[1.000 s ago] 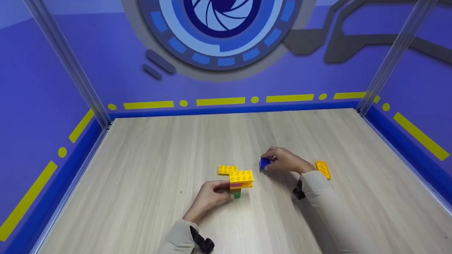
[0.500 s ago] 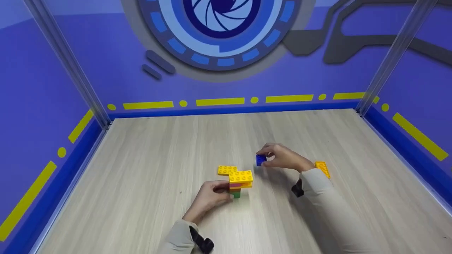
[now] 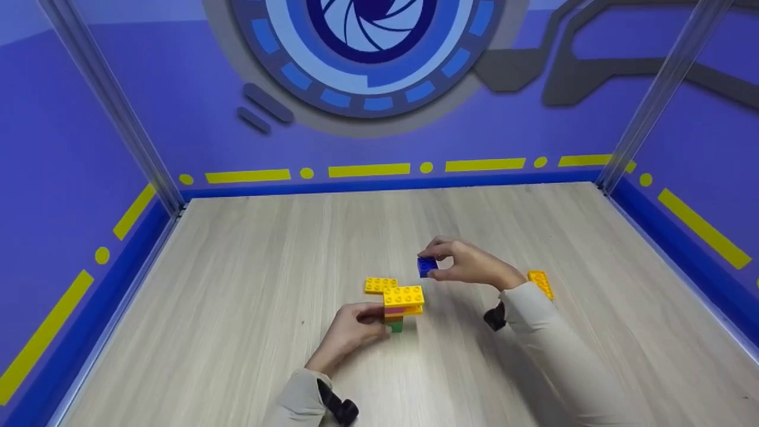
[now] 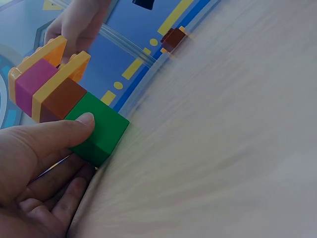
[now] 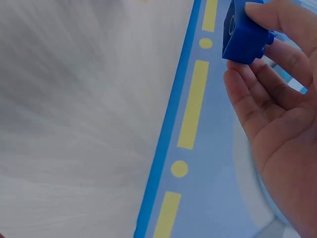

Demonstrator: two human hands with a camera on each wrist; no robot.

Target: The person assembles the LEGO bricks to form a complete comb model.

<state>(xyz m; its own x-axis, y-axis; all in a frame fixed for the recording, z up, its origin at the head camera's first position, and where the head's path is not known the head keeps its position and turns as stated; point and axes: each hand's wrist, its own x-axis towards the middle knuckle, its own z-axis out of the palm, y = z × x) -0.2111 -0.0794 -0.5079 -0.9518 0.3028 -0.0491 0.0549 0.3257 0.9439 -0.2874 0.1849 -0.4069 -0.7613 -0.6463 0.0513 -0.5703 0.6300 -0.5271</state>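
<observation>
A stack of building bricks [image 3: 403, 296] stands on the table, with a green brick [image 4: 101, 126] at the bottom. Above the green come a brown brick [image 4: 64, 97], a yellow plate, a magenta brick [image 4: 35, 82] and another yellow plate on top. My left hand [image 3: 351, 332] grips the stack low down, thumb on the green brick. Up and to the right of the stack, my right hand [image 3: 468, 261] pinches a blue brick [image 5: 243, 34] between thumb and fingers. In the right wrist view its studs point toward the palm side and its hollow underside shows partly.
Just behind the stack lies a yellow studded plate [image 3: 379, 285]. Another yellow plate [image 3: 540, 284] is beside the right sleeve, partly covered by it. A reddish-brown brick [image 4: 173, 39] shows far off in the left wrist view. Blue patterned walls [image 3: 379, 148] enclose the table.
My right hand has lifted the blue brick and carried it left, nearer the stack. My left hand and the stack have stayed in place.
</observation>
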